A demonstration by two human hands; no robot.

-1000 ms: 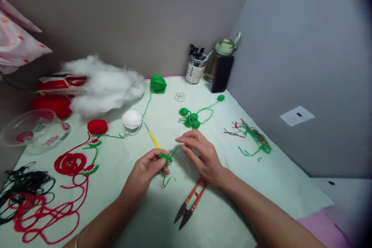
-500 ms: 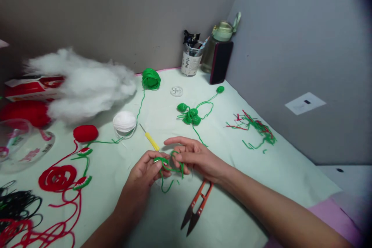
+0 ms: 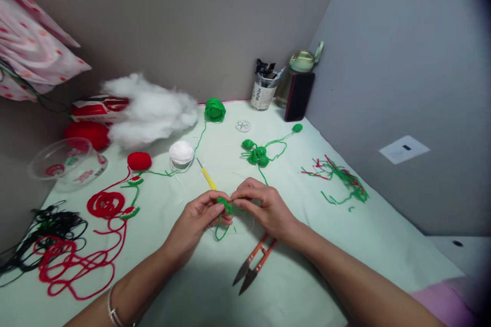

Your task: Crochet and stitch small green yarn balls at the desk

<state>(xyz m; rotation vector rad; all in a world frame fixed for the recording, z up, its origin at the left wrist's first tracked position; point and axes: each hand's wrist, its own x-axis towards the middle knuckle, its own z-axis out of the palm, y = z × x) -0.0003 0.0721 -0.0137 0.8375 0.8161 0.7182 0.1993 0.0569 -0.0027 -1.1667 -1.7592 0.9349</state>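
My left hand (image 3: 197, 219) pinches a small green crochet piece (image 3: 224, 205) over the middle of the pale green table (image 3: 345, 235). My right hand (image 3: 264, 207) meets it from the right, fingertips closed on the same piece or its yarn. A loose green yarn tail (image 3: 219, 232) hangs from the piece onto the table. Orange thread snips (image 3: 253, 265) lie just below my right wrist. A yellow-handled crochet hook (image 3: 207, 176) lies on the table just beyond my left hand.
Behind are green crochet balls (image 3: 256, 153), a green yarn ball (image 3: 215, 110), a white yarn ball (image 3: 181, 153), stuffing (image 3: 149, 110), a red crochet piece (image 3: 139, 160), red yarn (image 3: 100, 204), black yarn (image 3: 53, 225), a clear bowl (image 3: 63, 161), yarn scraps (image 3: 341, 179), a jar (image 3: 263, 92), a phone (image 3: 298, 96).
My right hand moved from spread fingers near the piece to pinching it together with my left hand. The view shifted slightly.
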